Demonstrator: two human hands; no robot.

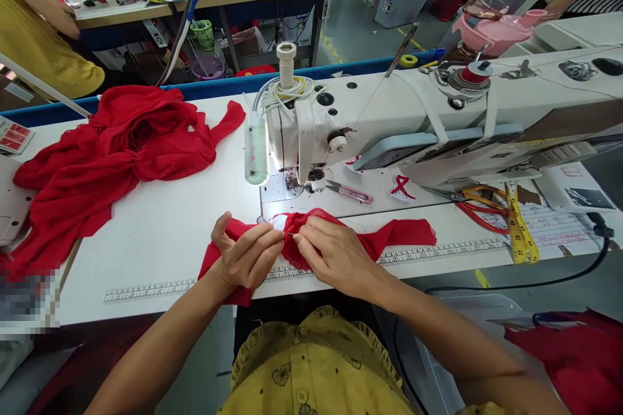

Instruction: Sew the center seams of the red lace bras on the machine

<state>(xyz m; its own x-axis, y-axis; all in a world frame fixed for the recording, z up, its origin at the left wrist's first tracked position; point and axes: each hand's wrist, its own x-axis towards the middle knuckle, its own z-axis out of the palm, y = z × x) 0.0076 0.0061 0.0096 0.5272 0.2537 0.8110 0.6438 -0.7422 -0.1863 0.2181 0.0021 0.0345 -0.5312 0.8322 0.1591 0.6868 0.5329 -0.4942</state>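
My left hand (250,254) is closed in a pinch at the edge of a red cloth piece (403,233), beside a small white patch (279,222). My right hand (335,249) pinches the same red cloth from the right. A thin dark item shows between the fingertips of both hands; it is too small to name. The cloth lies across the table's front edge, over a printed ruler strip (156,288). Just behind the hands stands the needle area of a white sewing machine (296,175), not touching them.
A red cloth heap (141,136) lies at the left. Thread snips (349,192) rest on the machine bed. Orange-handled scissors (481,201) and a yellow measuring tape (520,227) lie to the right. A person in yellow (39,45) stands at the back left.
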